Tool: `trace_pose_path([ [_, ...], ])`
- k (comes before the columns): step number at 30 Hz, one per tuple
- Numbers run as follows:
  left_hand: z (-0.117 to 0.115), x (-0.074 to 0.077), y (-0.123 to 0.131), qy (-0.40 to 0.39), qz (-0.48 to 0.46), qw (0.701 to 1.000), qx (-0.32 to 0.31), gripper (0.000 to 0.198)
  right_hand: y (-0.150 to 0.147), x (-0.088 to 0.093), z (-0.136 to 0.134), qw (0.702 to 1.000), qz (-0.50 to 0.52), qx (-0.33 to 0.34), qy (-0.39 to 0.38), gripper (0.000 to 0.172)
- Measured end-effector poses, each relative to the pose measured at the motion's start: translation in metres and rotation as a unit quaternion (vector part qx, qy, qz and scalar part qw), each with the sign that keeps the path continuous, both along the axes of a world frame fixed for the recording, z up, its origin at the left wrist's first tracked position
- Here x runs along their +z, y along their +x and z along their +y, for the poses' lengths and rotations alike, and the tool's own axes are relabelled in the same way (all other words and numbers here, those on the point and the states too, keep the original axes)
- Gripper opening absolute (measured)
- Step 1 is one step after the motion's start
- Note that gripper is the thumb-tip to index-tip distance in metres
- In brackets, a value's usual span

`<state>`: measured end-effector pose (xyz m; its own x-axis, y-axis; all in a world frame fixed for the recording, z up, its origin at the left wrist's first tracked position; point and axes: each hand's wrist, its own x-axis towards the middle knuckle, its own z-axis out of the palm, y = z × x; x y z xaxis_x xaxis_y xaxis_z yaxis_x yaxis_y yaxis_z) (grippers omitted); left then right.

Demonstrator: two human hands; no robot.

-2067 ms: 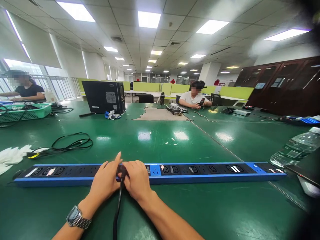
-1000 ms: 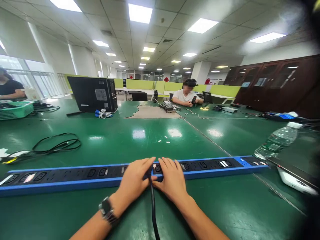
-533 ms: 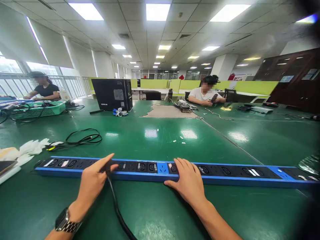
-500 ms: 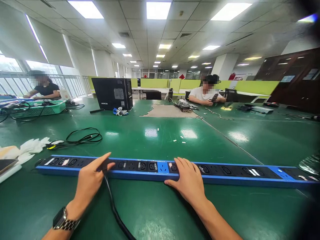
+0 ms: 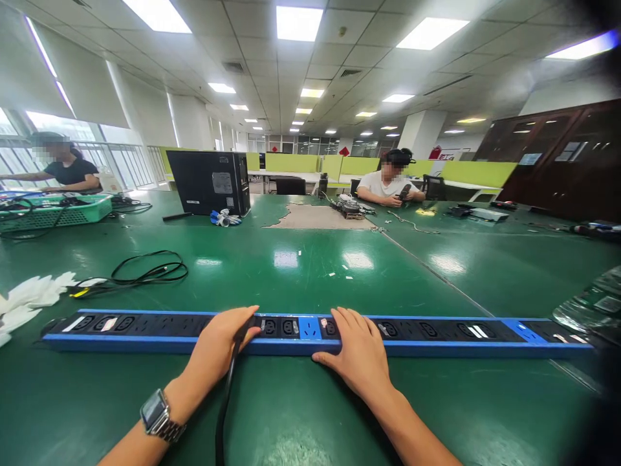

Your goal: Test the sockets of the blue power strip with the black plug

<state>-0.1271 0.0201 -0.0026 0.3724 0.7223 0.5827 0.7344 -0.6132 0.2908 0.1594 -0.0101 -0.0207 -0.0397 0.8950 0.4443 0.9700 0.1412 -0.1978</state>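
Across the green table lies a long blue and black power strip with rows of sockets. My left hand, with a watch on the wrist, is closed on the plug end of a thick black power cord. It is over the strip, left of the blue socket block; the fingers hide most of the plug, and I cannot tell whether it touches a socket. My right hand grips the strip just right of that block, thumb on the near side and fingers over the top.
A coiled black cable and white gloves lie on the left. Farther back are a computer tower, a green basket and a person in white. Clear plastic is at the right; another person sits far left.
My left hand has moved right along the strip with the plug, closer to the blue socket block, and its fingers have drawn together. My right hand keeps its grip. The view has shifted slightly.
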Motion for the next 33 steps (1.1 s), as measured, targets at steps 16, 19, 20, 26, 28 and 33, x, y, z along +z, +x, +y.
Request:
trace_pose_path([
  [16,-0.010,-0.002,-0.018,0.005,0.174,0.978,0.113,0.050,-0.136,0.030,0.012,0.978,0.071,0.193,0.012,0.040],
  [19,-0.008,-0.004,-0.020,0.017,0.171,0.979,0.110,0.047,-0.143,0.034,0.019,0.974,0.125,0.180,0.052,0.024],
  [20,-0.007,-0.005,-0.021,0.021,0.169,0.979,0.111,0.047,-0.136,0.038,0.019,0.970,0.160,0.168,0.077,0.026],
  [26,-0.002,-0.011,-0.023,0.030,0.155,0.982,0.107,0.061,-0.017,0.050,0.002,0.941,0.291,0.080,0.155,0.034],
  [28,-0.002,-0.012,-0.022,0.029,0.148,0.982,0.111,0.061,0.030,0.039,-0.004,0.942,0.303,0.043,0.138,0.034],
  [33,-0.001,-0.012,-0.021,0.021,0.144,0.983,0.116,0.063,0.081,0.014,-0.011,0.963,0.255,0.034,0.083,0.035],
])
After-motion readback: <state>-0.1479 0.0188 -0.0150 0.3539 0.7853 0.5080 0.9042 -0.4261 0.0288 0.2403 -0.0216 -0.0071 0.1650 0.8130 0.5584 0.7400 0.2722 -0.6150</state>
